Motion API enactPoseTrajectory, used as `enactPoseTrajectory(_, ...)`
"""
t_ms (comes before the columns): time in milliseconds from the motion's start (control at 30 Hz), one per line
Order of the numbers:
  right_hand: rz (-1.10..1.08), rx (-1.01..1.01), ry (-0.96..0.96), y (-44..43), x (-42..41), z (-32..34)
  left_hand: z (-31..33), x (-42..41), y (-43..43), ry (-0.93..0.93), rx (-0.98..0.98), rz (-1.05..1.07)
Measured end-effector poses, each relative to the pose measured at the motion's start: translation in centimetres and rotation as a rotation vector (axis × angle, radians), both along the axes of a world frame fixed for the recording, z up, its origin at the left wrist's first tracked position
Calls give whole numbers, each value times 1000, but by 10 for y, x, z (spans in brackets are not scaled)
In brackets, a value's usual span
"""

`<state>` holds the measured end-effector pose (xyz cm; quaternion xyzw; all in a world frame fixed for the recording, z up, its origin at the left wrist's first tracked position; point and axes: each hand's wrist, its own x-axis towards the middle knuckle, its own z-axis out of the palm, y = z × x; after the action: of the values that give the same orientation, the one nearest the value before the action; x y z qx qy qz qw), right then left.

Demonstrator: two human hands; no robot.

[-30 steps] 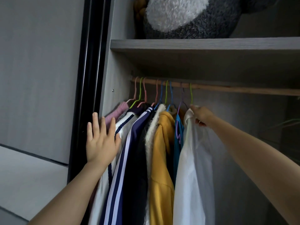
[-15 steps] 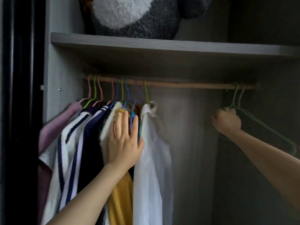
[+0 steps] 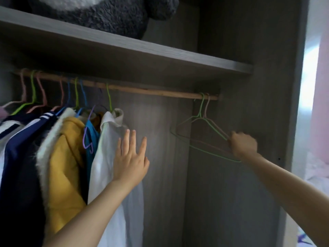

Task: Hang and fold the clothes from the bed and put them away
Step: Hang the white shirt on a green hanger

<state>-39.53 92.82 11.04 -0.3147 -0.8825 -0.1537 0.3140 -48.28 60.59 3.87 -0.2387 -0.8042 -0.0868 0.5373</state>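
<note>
Hangers [image 3: 201,106] dangle at the rod's [image 3: 151,90] right end, right of centre, hooks over it, their long axis slanting down-right into your right hand [image 3: 243,146], which curls round the lower corner. Your left hand [image 3: 130,161] lies spread against the white shirt [image 3: 106,157], centre left. Unhooking means lifting straight up.

The rod [image 3: 151,91] lay bare between the white shirt [image 3: 106,148] and the empty hangers [image 3: 201,125] at its right end, leaving an open gap there. Packed clothes [image 3: 65,166] filled the left side. The shelf [image 3: 160,52] sat close above the rod, and the side wall [image 3: 267,122] stood just beside the hangers.
</note>
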Motion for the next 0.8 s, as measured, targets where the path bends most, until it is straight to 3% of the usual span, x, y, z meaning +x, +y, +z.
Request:
enactPoseTrajectory(200, -6, -150, -8, 10, -4, -10, -7, 4, -10, 4, -52, -9)
enactPoseTrajectory(367, -89, -140, -59, 7, -10, -18, -9, 7, -35, 64, -47, 36)
enactPoseTrajectory(533, -41, -240, 14, 14, -13, -22, -15, 14, -60, 113, -86, 77)
enactPoseTrajectory(800, 44, -50, 123, 4, -13, -18, -18, 26, -78, 90, -98, 138)
